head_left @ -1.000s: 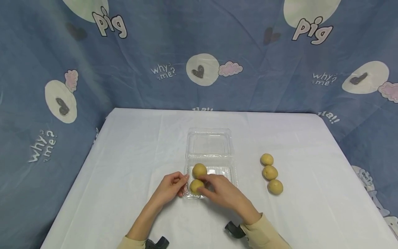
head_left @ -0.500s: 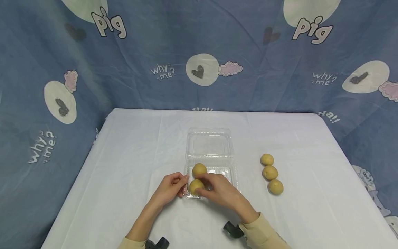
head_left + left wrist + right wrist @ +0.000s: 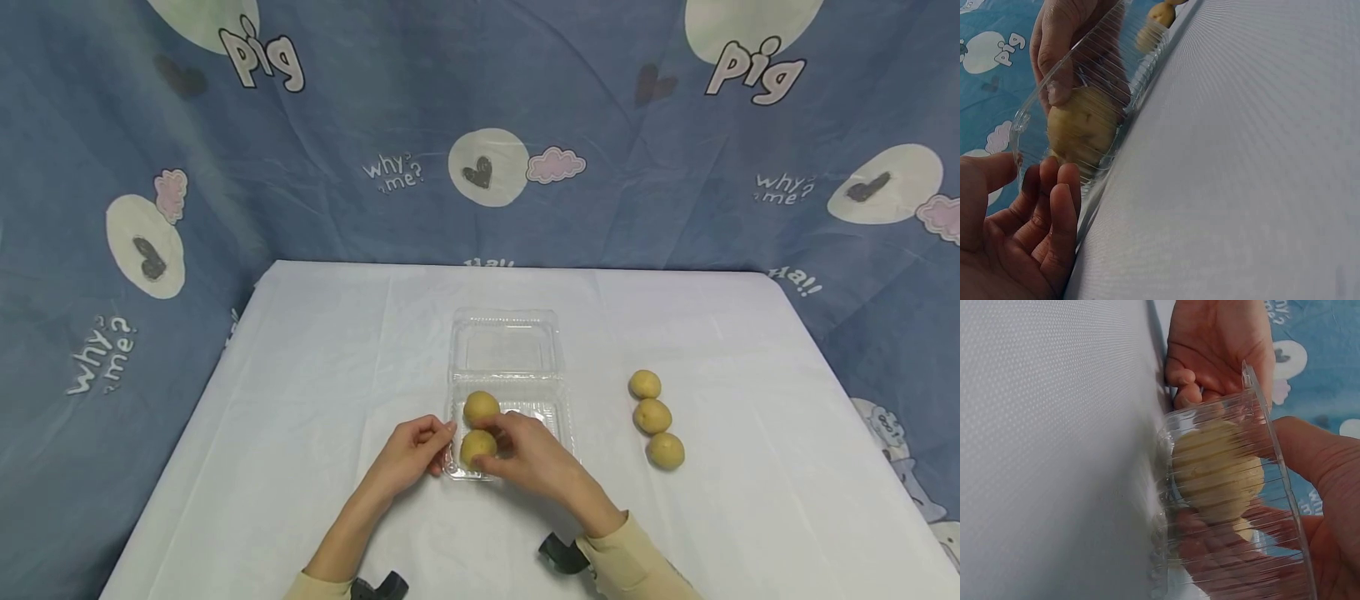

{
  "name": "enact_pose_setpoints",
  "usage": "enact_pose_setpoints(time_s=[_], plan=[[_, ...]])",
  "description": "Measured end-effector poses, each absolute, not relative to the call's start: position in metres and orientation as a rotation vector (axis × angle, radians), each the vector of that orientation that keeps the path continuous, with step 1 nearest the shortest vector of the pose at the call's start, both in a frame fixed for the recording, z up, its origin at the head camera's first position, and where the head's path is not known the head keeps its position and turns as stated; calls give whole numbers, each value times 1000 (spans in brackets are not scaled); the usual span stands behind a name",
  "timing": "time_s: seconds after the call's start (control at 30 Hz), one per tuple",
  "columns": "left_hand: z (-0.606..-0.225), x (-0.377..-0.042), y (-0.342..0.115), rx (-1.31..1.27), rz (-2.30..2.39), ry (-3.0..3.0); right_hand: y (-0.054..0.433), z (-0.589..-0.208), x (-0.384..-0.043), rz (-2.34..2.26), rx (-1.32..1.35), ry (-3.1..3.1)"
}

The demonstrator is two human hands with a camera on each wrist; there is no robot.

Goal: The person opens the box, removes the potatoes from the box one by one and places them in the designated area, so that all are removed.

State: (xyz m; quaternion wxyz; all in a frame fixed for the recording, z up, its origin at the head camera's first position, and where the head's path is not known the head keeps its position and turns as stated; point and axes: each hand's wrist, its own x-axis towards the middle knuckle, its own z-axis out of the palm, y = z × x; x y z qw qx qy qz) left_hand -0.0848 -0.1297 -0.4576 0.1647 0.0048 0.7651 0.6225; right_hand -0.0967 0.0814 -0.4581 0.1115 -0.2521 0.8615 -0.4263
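A clear plastic clamshell container [image 3: 555, 417] lies with its lid folded back on the white-covered table. Inside, along its left side, are two yellow potatoes, a far one [image 3: 481, 407] and a near one [image 3: 477, 448]. My right hand [image 3: 536, 456] reaches over the rim and holds the near potato between thumb and fingers; in the right wrist view that potato [image 3: 1213, 465] shows through the ribbed wall. At the container's left edge, my left hand [image 3: 411, 454] pinches the rim, with thumb and curled fingers [image 3: 1063, 212] on either side of the wall.
Three more potatoes [image 3: 652, 416] lie in a column on the table to the right of the container. The lid [image 3: 504, 343] spreads toward the back. A blue printed cloth [image 3: 337, 125] hangs behind the table.
The near potato has shifted slightly right and away from me under my right hand. The far potato has moved back a little. My left hand has stayed put.
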Motion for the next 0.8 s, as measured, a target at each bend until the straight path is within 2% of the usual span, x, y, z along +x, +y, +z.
enact_pose_setpoints(time_s=[0.2, 0.8], plan=[[-482, -91, -134, 16, 1776, 2172, 83, -455, -95, -1305, -719, 2522], [-483, -91, -136, 30, 1786, 2168, 85, -459, -96, -1280, -738, 2570]])
